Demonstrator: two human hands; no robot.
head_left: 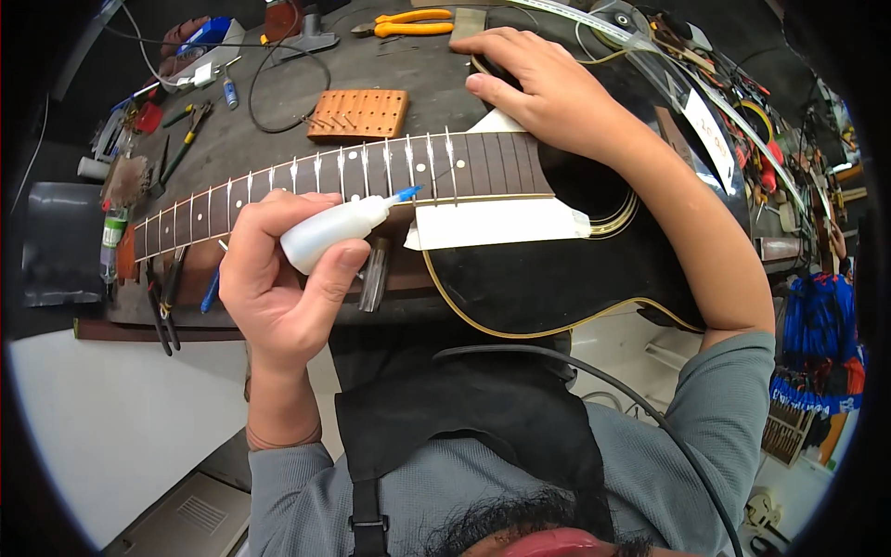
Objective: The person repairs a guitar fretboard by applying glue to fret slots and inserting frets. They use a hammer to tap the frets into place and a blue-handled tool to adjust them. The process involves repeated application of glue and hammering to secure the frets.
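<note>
Glossy black wooden guitar [557,292] lying flat on the dark grey worktop [371,70]

Its long dark brown fretboard [483,162] runs leftward from the body, with pale streaks along many of the frets. A small translucent white squeeze bottle [325,232] is gripped between the thumb and fingers of the left hand [288,278]; its blue pointed nozzle [406,193] is at the near edge of the fretboard, though whether it touches cannot be told. A white paper-like strip [501,225] covers the body beside that edge. The right hand [543,88] rests over the far side of the body, fingers spread and loosely bent.

Beyond the neck sits an orange-brown wooden block with rows of holes [371,110]; farther off lie orange-handled cutters [413,28]. A clear cylinder [373,278] lies on the near side, just beside the bottle.
</note>
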